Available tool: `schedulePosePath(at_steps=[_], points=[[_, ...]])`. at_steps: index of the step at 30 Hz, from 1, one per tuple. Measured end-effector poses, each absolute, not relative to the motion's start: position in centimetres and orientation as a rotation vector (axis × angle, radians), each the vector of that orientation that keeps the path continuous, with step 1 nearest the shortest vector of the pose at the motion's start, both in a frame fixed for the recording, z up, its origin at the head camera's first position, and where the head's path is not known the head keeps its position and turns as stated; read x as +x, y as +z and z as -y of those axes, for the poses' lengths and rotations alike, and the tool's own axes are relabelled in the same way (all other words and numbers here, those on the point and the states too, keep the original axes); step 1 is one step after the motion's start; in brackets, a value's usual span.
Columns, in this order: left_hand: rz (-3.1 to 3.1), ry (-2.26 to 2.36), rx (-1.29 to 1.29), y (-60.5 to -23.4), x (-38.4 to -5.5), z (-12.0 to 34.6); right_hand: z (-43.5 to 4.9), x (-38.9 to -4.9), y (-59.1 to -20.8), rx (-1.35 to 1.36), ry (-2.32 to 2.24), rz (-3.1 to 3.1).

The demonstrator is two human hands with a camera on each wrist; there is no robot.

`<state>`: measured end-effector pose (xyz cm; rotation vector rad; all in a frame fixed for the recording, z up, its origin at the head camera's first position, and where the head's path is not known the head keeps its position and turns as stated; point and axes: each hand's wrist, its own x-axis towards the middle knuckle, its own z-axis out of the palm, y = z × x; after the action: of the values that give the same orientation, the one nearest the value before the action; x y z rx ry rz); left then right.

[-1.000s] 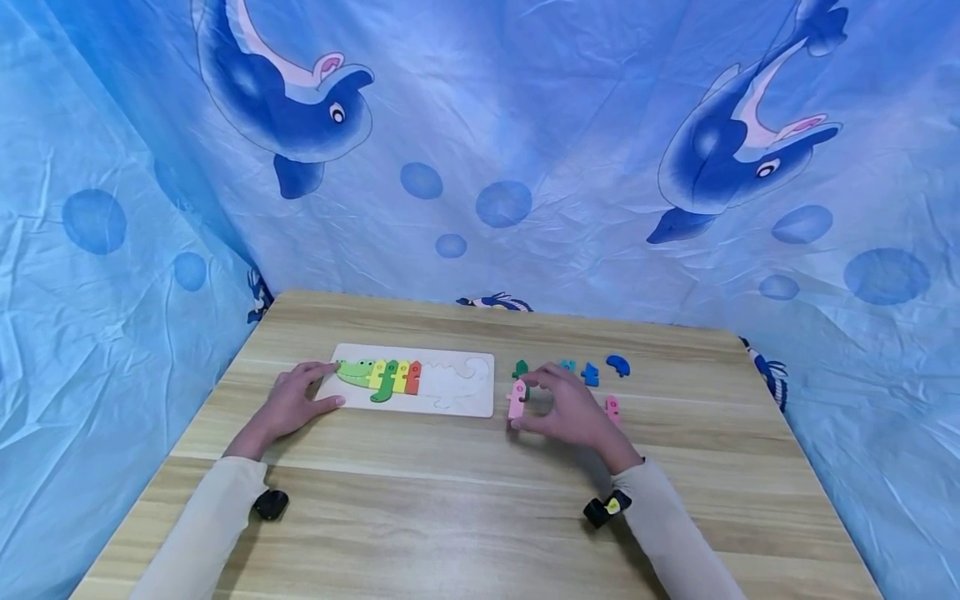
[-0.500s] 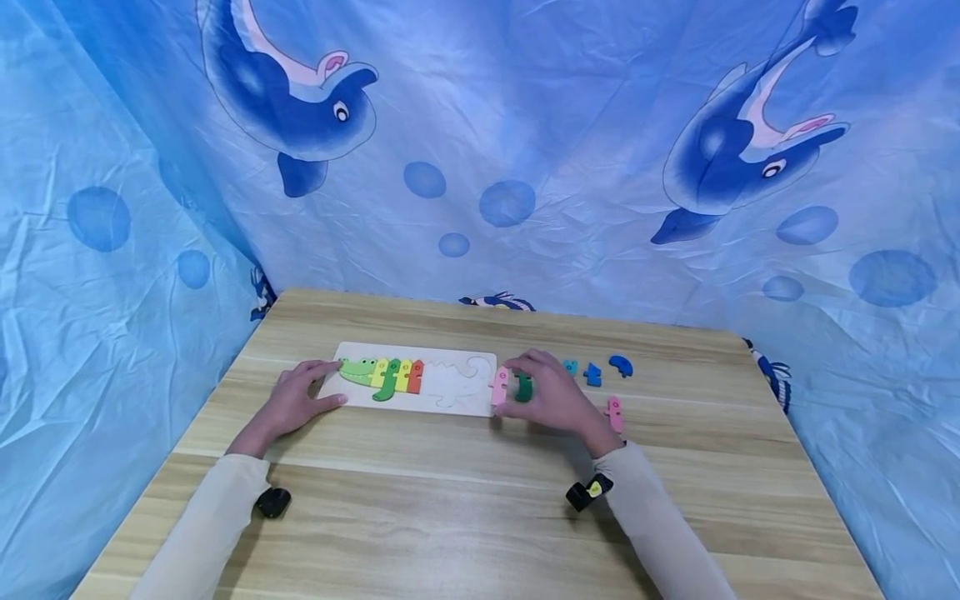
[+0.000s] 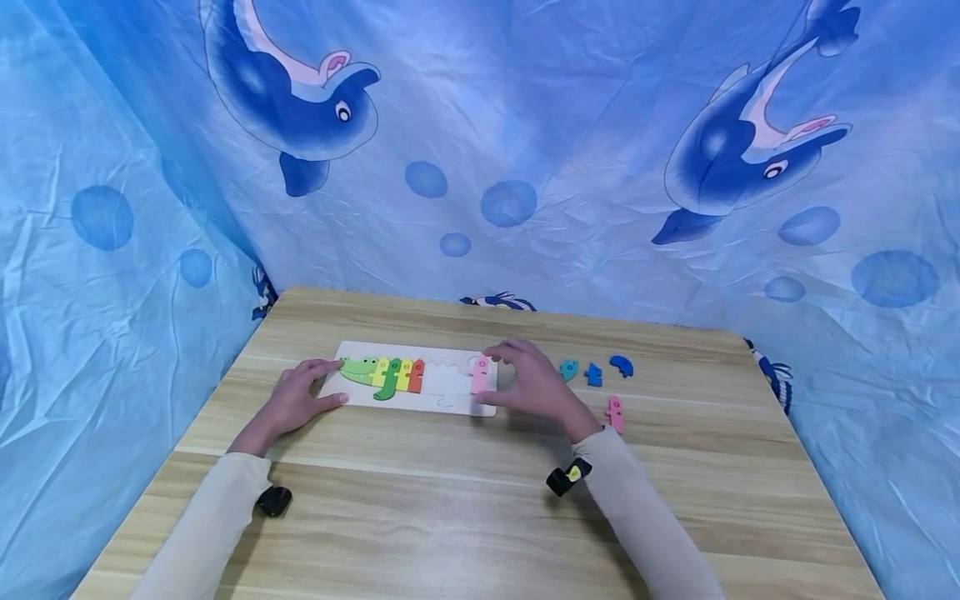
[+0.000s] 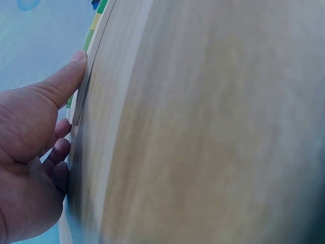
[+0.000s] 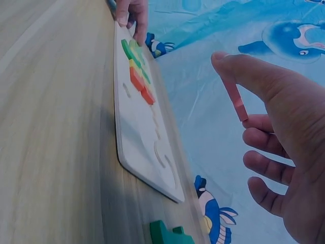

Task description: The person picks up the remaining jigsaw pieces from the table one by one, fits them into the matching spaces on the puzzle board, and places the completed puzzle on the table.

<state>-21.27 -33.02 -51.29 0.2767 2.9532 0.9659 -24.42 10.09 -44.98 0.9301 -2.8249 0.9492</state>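
Observation:
My right hand (image 3: 534,385) pinches a pink puzzle piece (image 3: 479,375) between thumb and fingertip. In the right wrist view that piece (image 5: 234,99) is edge-on, raised off the board (image 5: 137,147). From the head, it overlaps the right end of the white puzzle board (image 3: 405,406). A green crocodile head (image 3: 358,372) and several yellow, green and orange-red pieces (image 3: 416,377) fill the board's left part; outlines mark its bare right part. At the left end my left hand (image 3: 296,402) holds the board, its thumb (image 4: 68,76) on the near edge.
Right of my right hand lie a teal piece (image 3: 569,370), a blue piece (image 3: 594,375), a curved blue piece (image 3: 621,365) and another pink piece (image 3: 615,414). A green piece (image 5: 167,234) lies beyond the board's right end. A blue dolphin-print curtain (image 3: 600,275) stands behind the table.
My right hand has carried the pink piece leftward, from beside the board to over its right end. My left hand keeps its place on the board.

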Motion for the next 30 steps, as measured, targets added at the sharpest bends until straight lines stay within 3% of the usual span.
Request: schedulePosePath(at_steps=[30], points=[[-2.958, 0.99, 0.277, -51.8, -21.3, 33.2, -4.8, -27.9, -47.8, 0.99, 1.036, 2.759]])
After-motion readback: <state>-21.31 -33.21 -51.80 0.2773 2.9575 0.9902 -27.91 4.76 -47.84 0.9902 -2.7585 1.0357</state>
